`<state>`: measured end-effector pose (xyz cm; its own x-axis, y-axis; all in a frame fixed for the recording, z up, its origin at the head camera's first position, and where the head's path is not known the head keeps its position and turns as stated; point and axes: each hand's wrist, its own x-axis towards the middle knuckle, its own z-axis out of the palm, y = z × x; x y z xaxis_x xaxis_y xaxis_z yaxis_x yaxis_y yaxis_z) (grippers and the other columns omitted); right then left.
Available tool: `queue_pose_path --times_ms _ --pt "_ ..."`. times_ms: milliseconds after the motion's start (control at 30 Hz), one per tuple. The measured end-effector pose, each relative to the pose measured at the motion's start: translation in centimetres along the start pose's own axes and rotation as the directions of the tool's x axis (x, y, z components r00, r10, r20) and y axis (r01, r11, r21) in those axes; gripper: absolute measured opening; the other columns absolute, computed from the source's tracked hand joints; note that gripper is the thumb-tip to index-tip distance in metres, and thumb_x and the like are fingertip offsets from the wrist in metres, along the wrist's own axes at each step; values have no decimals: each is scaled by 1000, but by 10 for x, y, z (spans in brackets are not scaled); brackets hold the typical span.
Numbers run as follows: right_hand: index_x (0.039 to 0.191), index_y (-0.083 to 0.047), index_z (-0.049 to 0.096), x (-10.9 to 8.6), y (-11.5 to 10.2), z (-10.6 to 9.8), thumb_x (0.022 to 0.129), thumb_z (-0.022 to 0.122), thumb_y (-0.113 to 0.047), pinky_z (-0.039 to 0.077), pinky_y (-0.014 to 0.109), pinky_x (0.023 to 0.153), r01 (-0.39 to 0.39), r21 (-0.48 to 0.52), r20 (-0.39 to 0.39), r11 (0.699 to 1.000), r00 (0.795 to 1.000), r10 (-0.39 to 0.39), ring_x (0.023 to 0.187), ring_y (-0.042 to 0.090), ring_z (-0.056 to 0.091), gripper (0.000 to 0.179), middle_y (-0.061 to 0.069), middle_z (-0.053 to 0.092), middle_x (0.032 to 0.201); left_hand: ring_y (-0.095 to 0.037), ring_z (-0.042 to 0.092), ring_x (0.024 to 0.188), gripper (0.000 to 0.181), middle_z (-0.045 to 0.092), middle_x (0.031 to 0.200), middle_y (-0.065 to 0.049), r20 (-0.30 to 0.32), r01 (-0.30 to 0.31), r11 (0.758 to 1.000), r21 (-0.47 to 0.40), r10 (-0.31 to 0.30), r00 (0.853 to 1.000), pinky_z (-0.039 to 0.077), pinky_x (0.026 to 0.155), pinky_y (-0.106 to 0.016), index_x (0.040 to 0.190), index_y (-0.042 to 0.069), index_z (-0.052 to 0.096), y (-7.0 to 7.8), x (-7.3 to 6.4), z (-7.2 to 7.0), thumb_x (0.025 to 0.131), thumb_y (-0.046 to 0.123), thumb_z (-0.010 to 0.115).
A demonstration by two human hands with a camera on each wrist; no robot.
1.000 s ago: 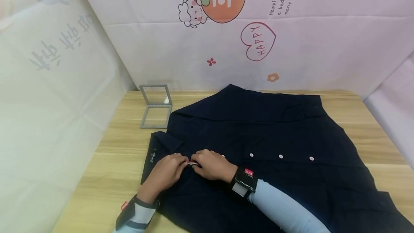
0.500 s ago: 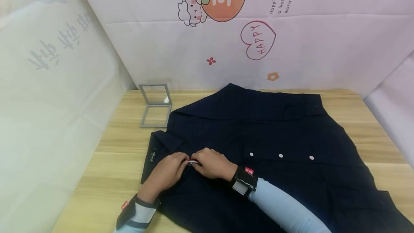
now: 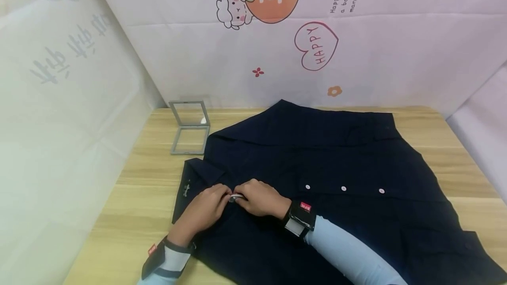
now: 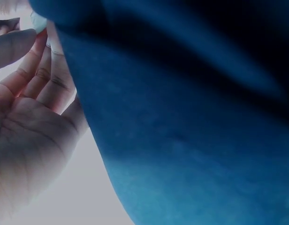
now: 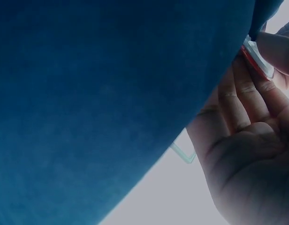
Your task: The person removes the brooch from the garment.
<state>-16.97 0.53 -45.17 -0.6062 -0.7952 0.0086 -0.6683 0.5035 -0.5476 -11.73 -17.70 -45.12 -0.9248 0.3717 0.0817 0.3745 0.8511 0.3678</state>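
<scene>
A dark navy button-up shirt (image 3: 317,162) lies spread on the wooden table. Over its front, my left hand (image 3: 203,208) and right hand (image 3: 262,199) meet, both pinching a small round badge (image 3: 235,197) between thumb and fingertips. The badge is thin, pale and silvery, with a red edge showing in the right wrist view (image 5: 259,60). Fingers hide much of it. Shirt cloth hangs close by the fingertips in both wrist views, and whether the badge is fixed to it I cannot tell. A small silver brooch-like piece (image 3: 186,188) sits on the collar at the left.
An open grey-framed clear case (image 3: 190,140) stands at the table's back left. Several white buttons (image 3: 343,188) run along the shirt. Printed white cloth (image 3: 190,56) hangs behind the wooden table (image 3: 119,223) and at both sides.
Both hands stay in nearly the same place. The badge has tilted slightly between the fingers, showing more of its silvery face and less red. The head view has shifted a little.
</scene>
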Motion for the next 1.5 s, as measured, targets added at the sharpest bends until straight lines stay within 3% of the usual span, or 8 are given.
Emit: queue_pose_path --times_ms 667,1500 --pt "75 -19 56 0 -4 -1 91 53 -18 34 14 40 41 -31 -47 999 998 -42 45 0 42 16 -10 45 58 -3 54 76 9 57 87 9 -20 -18 1000 14 19 1000 48 66 -22 91 17 60 2 3 -2 92 18 51" --pt "75 -19 54 -3 -6 0 90 53 -17 34 12 41 48 -61 -38 997 998 -50 46 -1 42 16 -10 44 59 -4 55 73 8 58 84 9 -22 -44 998 41 45 999 47 64 -21 89 17 61 5 1 -4 91 18 54"
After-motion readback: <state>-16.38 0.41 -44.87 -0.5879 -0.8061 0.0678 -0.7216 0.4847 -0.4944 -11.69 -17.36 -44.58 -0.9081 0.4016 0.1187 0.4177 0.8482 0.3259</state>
